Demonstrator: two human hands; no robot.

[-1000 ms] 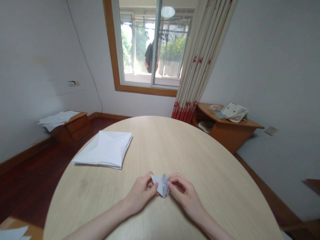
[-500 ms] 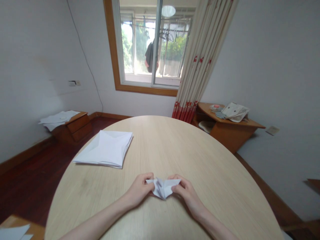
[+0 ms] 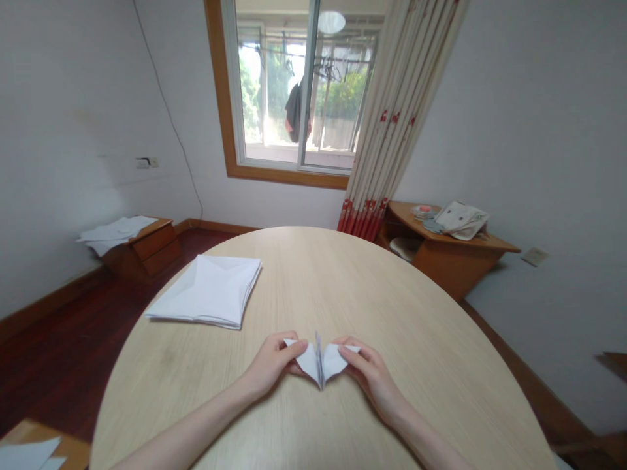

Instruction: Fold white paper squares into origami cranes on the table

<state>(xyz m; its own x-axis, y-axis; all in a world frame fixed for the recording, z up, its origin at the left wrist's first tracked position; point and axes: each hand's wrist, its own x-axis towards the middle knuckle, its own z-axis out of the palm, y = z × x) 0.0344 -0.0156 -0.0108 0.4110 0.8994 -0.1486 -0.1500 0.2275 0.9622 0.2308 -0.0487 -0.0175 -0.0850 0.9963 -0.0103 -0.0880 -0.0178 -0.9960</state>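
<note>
A folded white paper piece (image 3: 307, 361) is spreading in a shallow V over the near part of the round pale-wood table (image 3: 401, 313), its long axis running side to side and its centre crease standing up between the hands. The left hand (image 3: 270, 361) is pinching one wing and the right hand (image 3: 371, 376) the other, each in a narrow thumb-and-finger grip, neither hand lying nearer. Farther along the tabletop, a folded white paper square (image 3: 206, 290) is lying flat, while loose white sheets (image 3: 116, 228) are resting on a low wooden drawer cabinet (image 3: 154, 251).
</note>
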